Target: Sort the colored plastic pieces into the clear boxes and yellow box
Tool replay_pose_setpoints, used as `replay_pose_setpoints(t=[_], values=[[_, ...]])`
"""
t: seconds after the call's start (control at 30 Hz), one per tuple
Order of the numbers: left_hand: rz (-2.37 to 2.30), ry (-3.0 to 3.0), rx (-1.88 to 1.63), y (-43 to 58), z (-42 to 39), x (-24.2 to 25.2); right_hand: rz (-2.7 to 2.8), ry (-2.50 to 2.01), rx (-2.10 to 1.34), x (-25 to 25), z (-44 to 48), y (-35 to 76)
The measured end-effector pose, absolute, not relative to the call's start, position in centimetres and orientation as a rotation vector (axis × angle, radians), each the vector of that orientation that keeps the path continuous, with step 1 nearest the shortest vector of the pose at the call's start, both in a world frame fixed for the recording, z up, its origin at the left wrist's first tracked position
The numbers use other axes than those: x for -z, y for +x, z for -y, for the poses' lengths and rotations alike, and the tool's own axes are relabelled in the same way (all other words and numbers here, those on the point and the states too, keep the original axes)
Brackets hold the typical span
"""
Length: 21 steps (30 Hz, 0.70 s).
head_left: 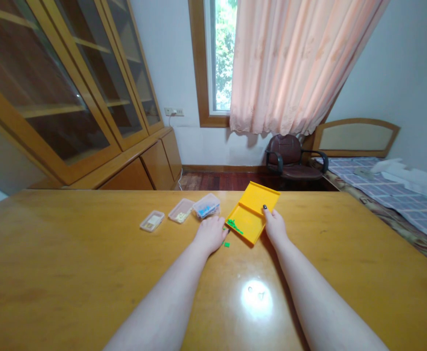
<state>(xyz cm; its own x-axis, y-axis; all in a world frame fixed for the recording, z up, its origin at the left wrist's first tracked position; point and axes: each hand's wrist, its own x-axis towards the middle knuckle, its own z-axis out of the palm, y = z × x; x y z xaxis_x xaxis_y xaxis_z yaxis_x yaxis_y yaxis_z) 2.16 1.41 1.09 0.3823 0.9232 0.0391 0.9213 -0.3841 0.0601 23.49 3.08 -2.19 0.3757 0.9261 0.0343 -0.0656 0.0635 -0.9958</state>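
Observation:
A yellow tray (253, 206) lies tilted on the wooden table (89, 253), its far side raised. Several small green pieces (234, 226) have gathered at its near left corner, and one green piece (227, 244) lies loose on the table beside it. My right hand (274, 226) grips the tray's right edge, thumb on the rim. My left hand (211, 233) rests at the tray's left corner with its fingers curled; whether it holds anything is hidden.
Three small clear plastic boxes (152, 221) (181, 210) (206, 205) stand in a row left of the tray, one with blue pieces. A glass-door cabinet (70, 97) fills the left wall. A dark armchair (293, 158) and a bed (399, 195) stand beyond the table.

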Motion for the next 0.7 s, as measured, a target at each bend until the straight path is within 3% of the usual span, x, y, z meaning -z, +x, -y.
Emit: replay_pose_setpoints(t=[0.33,0.7], values=[[-1.607,2.611,-0.067,2.13,-1.40,-1.35,0.862,-1.242,-0.932,2.44,-3.22,23.39],[-1.735,2.566,-0.355,1.47,-2.06,-1.60,0.845,-1.262,-0.913,2.53,-3.37,23.89]])
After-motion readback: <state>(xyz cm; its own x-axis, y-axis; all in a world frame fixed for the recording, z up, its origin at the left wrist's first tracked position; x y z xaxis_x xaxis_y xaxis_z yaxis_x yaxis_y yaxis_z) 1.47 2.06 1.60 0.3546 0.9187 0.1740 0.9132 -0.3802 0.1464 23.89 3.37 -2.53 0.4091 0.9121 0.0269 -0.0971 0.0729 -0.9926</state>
